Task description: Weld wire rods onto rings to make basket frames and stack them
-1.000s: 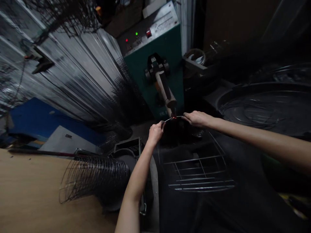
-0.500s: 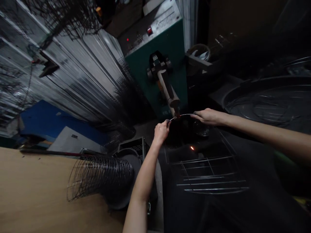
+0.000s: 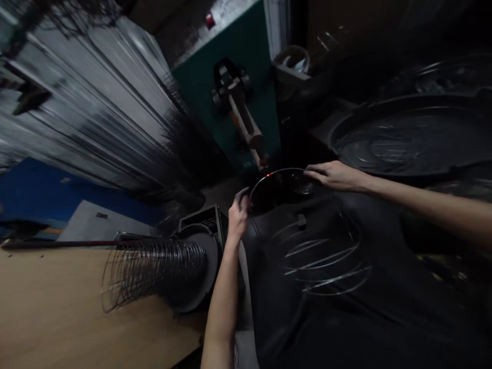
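Pinched between the fingertips of the right hand (image 3: 340, 176), a curved wire (image 3: 286, 169) arched leftward to the left hand (image 3: 238, 212), whose blurred fingers were at its other end; whether they gripped it, I could not tell. No brand could be read: pale characters low on the green machine (image 3: 255, 56) were too dim, and a small pale label (image 3: 224, 72) on its black bracket (image 3: 221, 84) was illegible. Thin, smooth and grey, the wire caught a dull shine and glowed red at one spot just below the tip of the machine's arm (image 3: 246, 120); contact there was unclear. Beneath, bright wire bars (image 3: 323, 263) showed against dark cloth (image 3: 326, 333). Stacked wire rings (image 3: 165, 261) were left of the left forearm.
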A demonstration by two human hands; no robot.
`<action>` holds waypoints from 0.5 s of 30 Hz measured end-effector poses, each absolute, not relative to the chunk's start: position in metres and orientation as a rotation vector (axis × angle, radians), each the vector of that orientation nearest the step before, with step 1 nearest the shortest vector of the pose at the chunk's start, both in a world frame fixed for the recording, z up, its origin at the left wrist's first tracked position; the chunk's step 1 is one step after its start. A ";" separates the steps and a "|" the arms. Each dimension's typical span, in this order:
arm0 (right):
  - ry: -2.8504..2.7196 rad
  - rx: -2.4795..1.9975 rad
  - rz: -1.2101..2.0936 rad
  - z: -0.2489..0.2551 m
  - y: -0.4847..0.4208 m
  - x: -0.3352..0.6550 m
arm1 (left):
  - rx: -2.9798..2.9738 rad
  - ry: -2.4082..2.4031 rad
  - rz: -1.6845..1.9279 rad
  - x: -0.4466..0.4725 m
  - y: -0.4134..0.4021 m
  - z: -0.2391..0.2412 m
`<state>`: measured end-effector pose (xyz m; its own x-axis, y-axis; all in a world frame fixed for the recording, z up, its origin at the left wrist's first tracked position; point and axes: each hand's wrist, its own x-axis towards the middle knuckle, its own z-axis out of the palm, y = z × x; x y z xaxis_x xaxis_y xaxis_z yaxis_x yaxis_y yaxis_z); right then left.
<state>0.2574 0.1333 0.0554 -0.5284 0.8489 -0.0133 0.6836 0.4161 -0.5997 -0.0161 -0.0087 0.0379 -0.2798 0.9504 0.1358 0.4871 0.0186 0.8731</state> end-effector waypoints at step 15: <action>-1.929 -1.437 0.996 0.010 0.093 0.349 | -0.119 1.366 1.558 0.045 -0.049 -0.021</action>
<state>0.3489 0.0932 0.0099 -0.2922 0.9563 -0.0123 0.5637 0.1619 -0.8100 0.0447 -0.0489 -0.0212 -0.4787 0.6009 -0.6402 -0.7132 0.1592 0.6827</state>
